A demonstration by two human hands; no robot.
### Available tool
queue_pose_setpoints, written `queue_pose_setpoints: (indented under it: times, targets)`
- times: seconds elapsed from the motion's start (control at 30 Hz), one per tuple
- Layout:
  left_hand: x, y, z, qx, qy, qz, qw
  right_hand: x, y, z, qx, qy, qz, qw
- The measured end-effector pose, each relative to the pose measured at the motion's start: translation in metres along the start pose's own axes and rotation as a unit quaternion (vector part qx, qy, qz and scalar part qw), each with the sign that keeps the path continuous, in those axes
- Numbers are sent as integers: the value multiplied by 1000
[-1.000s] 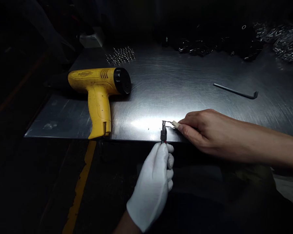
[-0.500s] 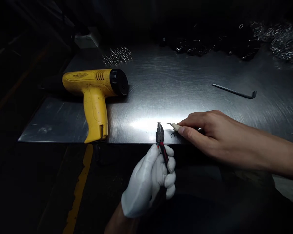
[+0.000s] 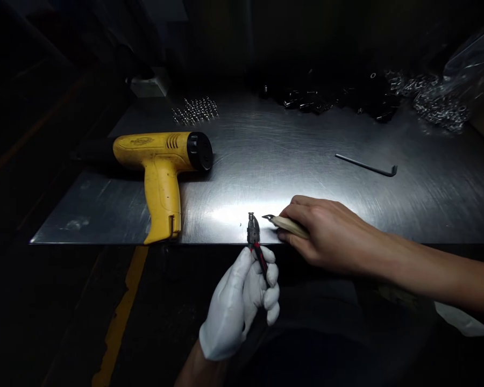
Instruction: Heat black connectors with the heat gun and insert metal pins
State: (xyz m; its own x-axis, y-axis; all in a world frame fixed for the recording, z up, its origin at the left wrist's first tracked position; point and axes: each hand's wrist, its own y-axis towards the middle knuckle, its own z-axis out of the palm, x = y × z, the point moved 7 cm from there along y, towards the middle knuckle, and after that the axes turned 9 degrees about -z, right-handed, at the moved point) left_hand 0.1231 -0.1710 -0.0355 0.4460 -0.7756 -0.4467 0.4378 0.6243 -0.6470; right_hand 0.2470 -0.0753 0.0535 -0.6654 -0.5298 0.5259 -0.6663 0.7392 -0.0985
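My left hand, in a white glove, grips pliers with black-and-red handles just over the table's front edge. A small cylindrical metal fitting stands upright in their jaws. My bare right hand is closed around a pale-handled tool with a dark, pointed metal tip. That tip points left, a short way from the pliers' jaws. The right fingertips are low over the metal table; what lies beneath them is hidden.
At the left lies a yellow heat gun, its handle toward the front edge. Behind it stand rows of small metal fittings. A hex key lies right of centre. Dark parts and a heap of shiny metal pieces are at the back.
My right hand has turned and come down to the tabletop, the tool now lying across the fingers. The small black C-shaped clip beside it is out of sight. The camera view has shifted slightly.
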Motion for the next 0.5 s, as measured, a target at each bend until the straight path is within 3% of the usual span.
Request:
queue_pose_setpoints:
  times: [0.33, 0.5]
  targets:
    - [-7, 2, -1, -37, -2, 11, 999, 4, -6, 1, -10, -107, -24, 994]
    - [-5, 6, -6, -65, -22, -20, 997, -24, -51, -24, -30, -111, 45, 992]
